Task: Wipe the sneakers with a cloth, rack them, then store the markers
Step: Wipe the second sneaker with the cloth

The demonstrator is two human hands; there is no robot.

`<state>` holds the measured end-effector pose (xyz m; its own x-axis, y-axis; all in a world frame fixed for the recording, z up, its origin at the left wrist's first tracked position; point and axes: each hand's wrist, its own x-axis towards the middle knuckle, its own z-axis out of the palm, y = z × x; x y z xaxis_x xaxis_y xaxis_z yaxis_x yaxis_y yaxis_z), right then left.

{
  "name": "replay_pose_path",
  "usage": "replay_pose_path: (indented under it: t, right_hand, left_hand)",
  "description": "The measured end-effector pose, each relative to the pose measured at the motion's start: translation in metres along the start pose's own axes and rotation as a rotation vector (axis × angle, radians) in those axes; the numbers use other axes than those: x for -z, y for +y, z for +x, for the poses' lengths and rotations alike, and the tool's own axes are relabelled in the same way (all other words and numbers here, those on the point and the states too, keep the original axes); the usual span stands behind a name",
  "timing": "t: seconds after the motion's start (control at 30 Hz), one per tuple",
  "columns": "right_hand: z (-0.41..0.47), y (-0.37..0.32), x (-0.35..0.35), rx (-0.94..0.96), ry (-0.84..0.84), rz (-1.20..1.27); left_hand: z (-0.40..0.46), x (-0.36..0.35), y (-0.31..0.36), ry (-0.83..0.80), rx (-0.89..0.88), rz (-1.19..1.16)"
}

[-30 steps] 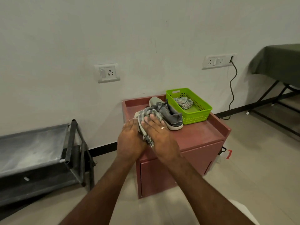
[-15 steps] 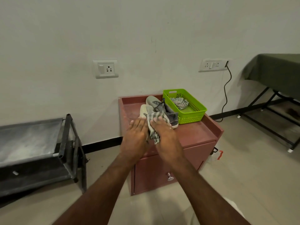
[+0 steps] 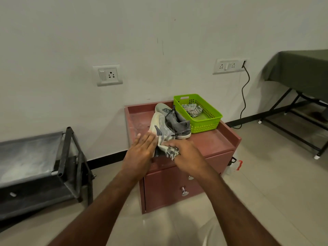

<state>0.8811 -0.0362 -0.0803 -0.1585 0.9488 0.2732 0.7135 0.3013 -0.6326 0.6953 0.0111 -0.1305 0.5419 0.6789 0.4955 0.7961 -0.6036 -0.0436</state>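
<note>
Two grey sneakers lie on a red-brown cabinet (image 3: 214, 139). The nearer sneaker (image 3: 159, 126) is tipped on its side with its pale sole facing left. My left hand (image 3: 142, 150) presses flat against its heel end, fingers straight. My right hand (image 3: 186, 153) grips a striped grey cloth (image 3: 171, 151) against the sneaker's near end. The second sneaker (image 3: 179, 125) stands upright behind it, next to a green basket (image 3: 207, 125). I see no markers.
Inside the green basket lies another striped cloth (image 3: 192, 110). A black metal shoe rack (image 3: 42, 167) stands to the left on the tiled floor. The cabinet has two drawer knobs (image 3: 184, 192). A table (image 3: 301, 68) under a green cover stands at the right.
My right hand has pulled the cloth down off the sneaker's top to its near end, baring the pale sole. The left hand stays on the shoe. The camera has drawn back.
</note>
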Motion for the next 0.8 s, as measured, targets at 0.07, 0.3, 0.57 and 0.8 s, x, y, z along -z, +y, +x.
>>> replay_pose_path:
  t: [0.07,0.3,0.57,0.8]
  right_hand:
    - [-0.002,0.012,0.008,-0.062,-0.071,0.039]
    - [0.028,0.047,0.001,-0.221,0.317,0.199]
    - [0.039,0.061,-0.012,-0.227,0.15,0.283]
    - [0.061,0.035,-0.026,-0.067,0.04,0.015]
  left_hand:
    - [-0.004,-0.004,-0.003,0.009,-0.043,-0.002]
    - [-0.011,-0.015,0.002,-0.051,-0.134,-0.121]
    - [-0.002,-0.001,-0.008,-0.124,0.215,-0.38]
    - [-0.001,-0.001,-0.002,-0.145,0.314,-0.486]
